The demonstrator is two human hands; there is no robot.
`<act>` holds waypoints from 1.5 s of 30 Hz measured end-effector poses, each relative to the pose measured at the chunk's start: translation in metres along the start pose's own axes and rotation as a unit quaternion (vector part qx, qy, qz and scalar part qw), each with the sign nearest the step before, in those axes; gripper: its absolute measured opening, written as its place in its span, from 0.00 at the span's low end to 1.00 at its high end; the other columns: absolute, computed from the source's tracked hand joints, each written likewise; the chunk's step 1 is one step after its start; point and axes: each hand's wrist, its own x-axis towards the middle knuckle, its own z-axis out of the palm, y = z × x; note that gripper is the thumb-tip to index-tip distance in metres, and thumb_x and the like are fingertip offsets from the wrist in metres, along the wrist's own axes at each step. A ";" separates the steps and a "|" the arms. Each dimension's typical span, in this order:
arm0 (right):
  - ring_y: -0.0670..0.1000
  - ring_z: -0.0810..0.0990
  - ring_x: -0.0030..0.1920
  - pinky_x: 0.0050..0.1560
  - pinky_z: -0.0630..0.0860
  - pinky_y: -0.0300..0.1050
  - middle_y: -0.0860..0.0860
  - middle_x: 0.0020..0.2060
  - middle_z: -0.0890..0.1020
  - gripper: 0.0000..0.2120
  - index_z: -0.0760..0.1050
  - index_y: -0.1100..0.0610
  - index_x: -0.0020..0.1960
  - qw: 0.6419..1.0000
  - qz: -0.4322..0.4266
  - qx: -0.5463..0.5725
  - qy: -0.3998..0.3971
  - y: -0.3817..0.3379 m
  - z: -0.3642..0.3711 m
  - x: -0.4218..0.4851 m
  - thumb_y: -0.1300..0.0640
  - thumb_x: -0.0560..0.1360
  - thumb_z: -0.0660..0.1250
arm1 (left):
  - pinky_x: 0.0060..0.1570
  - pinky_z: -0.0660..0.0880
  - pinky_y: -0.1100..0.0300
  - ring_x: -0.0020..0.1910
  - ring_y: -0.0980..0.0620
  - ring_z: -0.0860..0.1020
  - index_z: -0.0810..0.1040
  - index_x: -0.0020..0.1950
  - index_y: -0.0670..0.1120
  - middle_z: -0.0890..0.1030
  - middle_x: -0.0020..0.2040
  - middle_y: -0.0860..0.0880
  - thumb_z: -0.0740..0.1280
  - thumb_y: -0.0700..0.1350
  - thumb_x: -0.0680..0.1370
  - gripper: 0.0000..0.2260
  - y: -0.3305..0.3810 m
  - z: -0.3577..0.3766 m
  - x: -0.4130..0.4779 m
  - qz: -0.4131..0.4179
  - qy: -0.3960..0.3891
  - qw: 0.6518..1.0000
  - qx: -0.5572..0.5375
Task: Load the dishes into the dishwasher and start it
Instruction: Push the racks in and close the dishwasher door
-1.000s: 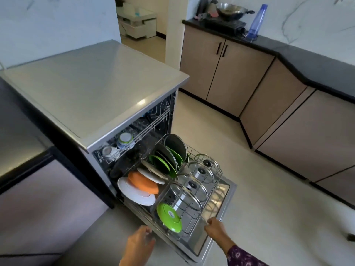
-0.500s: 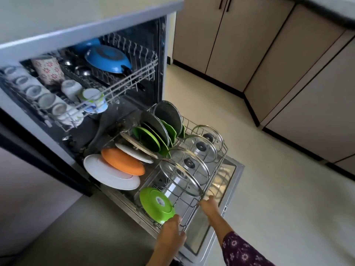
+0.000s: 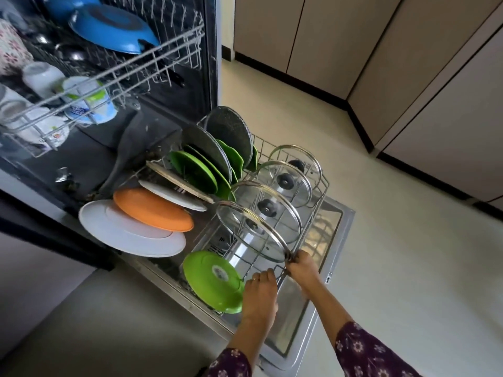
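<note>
The lower rack [image 3: 324, 183] sits extended over the open dishwasher door [image 3: 336, 229] and is loaded with dishes. The left hand [image 3: 260, 293] curls its fingers over the rack's front wire, just beside the green plate [image 3: 212, 278]. The right hand [image 3: 302, 268] grips the same wire at the rim of the nearest glass lid [image 3: 253, 235].

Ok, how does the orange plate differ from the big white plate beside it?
Colour: the orange plate is orange, the white plate plain white. Size: the white plate is clearly wider than the orange plate. Place: the white plate ends the row, nearest the camera; the orange plate stands right behind it, overlapping part of it. Both are round and lean the same way.
</note>
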 end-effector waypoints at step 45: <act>0.52 0.78 0.40 0.39 0.75 0.40 0.55 0.41 0.80 0.11 0.78 0.66 0.52 0.982 -0.171 0.022 -0.082 -0.289 0.255 0.098 0.58 0.74 0.67 | 0.43 0.74 0.61 0.40 0.52 0.80 0.82 0.48 0.48 0.83 0.38 0.50 0.74 0.40 0.66 0.12 -0.318 -0.114 0.104 -0.187 0.232 0.944 0.144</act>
